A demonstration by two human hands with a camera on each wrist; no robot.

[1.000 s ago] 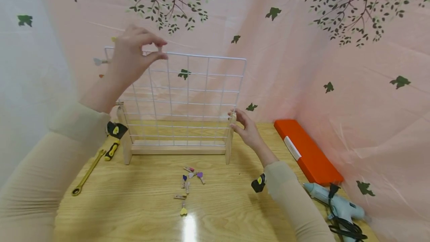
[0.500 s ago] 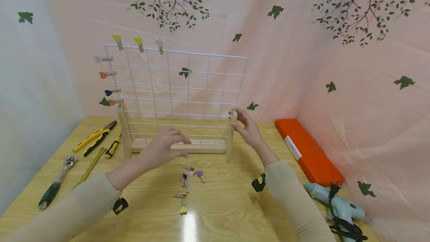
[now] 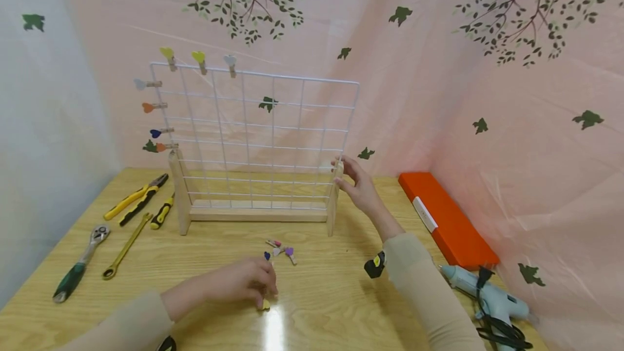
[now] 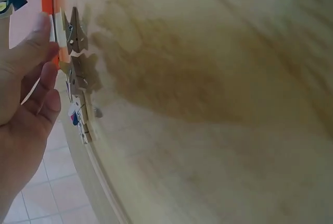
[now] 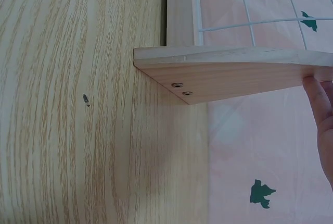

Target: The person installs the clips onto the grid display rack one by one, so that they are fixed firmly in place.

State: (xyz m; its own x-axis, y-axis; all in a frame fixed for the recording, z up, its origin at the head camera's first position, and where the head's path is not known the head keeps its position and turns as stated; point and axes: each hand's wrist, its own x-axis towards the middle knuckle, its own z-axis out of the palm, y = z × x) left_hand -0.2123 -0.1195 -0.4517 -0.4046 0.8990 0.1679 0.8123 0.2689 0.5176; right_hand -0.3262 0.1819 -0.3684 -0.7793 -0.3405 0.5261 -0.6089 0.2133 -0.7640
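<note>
Hovering, grip parted: left hand (image 3: 248, 279), over heart-topped wooden clothespins (image 4: 77, 73), well in from tabletop's (image 3: 336, 302) left edge. Gripping pale-wood, white-wire rack (image 3: 258, 215): right hand (image 3: 362, 189).

Glossy wood-grain table (image 3: 331, 302), matt pale-wood stand (image 3: 258, 214), smooth wire grid (image 3: 273, 127), wooden clothespins (image 4: 78, 75)

Left fingers (image 4: 49, 75) bend near wooden clothespins (image 4: 78, 77) on a table (image 4: 208, 156).
</note>
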